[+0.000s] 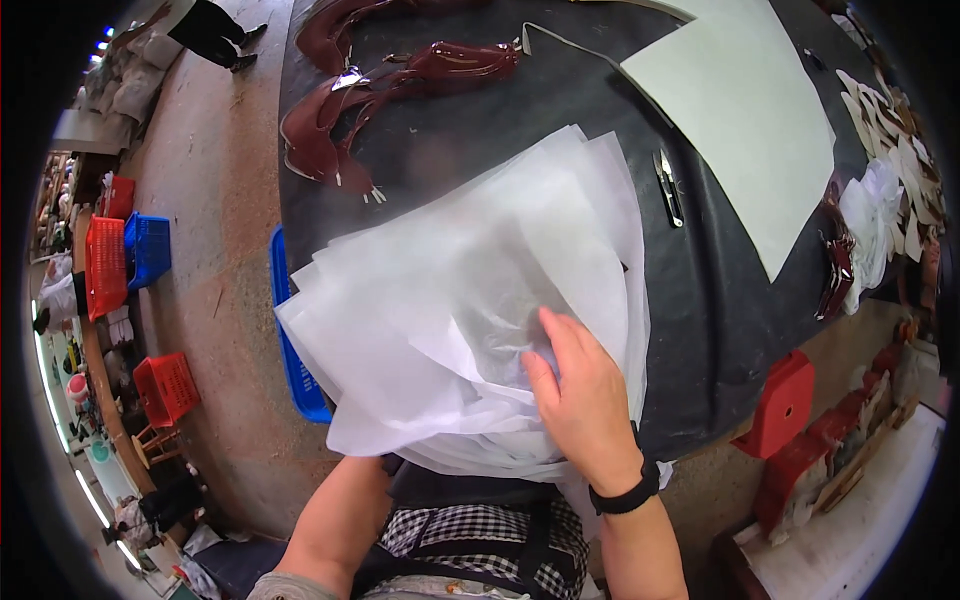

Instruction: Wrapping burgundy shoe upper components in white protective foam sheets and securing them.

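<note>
A loose stack of thin, translucent white sheets (400,290) lies over the near side of the black-covered table. Its layers are fanned at the edges and crumpled near me. My right hand (590,395) rests on the right part of the stack beside a fold, thumb and fingers apart. A dark band circles that wrist. From the lower edge my left forearm (335,515) reaches up under the near left edge of the sheets, which hide my left hand and its fingers. Right of the stack lies a pair of thread snips (668,190).
Glossy burgundy pieces (430,75) lie at the table's far left. A large pale sheet (745,110) covers the far right. Beneath the table's left edge is a blue basket (295,350). A red stool (785,405) stands at right; a person (205,35) stands far left.
</note>
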`<state>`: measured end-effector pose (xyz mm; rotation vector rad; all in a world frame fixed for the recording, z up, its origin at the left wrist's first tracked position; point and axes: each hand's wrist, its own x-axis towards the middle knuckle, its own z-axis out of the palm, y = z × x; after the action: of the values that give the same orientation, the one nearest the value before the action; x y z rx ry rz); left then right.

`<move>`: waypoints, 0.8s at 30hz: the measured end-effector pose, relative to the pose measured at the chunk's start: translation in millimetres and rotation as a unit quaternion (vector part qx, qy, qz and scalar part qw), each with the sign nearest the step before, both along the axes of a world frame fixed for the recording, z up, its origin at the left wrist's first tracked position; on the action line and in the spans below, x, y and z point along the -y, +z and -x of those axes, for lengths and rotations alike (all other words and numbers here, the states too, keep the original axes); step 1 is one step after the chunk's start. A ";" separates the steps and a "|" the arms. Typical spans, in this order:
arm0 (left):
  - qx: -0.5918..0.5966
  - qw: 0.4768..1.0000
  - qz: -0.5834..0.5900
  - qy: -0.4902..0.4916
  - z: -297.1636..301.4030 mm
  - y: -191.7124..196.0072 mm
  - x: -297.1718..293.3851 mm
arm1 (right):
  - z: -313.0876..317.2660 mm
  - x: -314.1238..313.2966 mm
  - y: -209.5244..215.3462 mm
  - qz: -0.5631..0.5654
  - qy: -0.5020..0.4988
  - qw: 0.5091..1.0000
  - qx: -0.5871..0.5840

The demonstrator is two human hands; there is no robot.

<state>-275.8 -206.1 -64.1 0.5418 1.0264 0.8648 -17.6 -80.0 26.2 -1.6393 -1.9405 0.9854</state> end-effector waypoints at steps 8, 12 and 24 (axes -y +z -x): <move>-0.003 1.000 0.023 0.010 -17.4 0.8 -8.7 | 21.7 5.6 -2.6 0.112 0.030 0.993 -0.017; 0.003 0.999 0.031 0.016 -45.9 -11.2 -57.7 | 26.7 15.8 2.1 0.092 0.025 0.995 0.012; 0.016 0.998 0.051 0.018 -48.8 -9.3 -60.2 | 29.6 28.3 -2.4 0.087 0.044 0.995 -0.005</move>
<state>-227.0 -145.9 -73.4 0.4221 1.0479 0.8453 -47.3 -108.3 23.9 -1.6467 -1.9836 1.2252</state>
